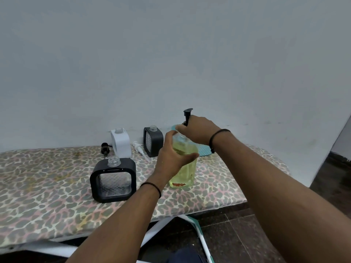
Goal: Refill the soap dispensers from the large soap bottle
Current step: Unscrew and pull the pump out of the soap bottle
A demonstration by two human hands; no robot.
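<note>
Steadying the large soap bottle is the left hand's job here: its fingers wrap the upper body of the bottle, which stands upright on the leopard-print board cover, right of the near black dispenser. The right hand pinches a black pump head just above the bottle's neck. The step looks like seating or lifting that pump; it should travel straight along the neck so its tube neither drips nor snags. The white dispenser and the far black dispenser stand uncapped by the wall, two loose pumps lying beside them.
</note>
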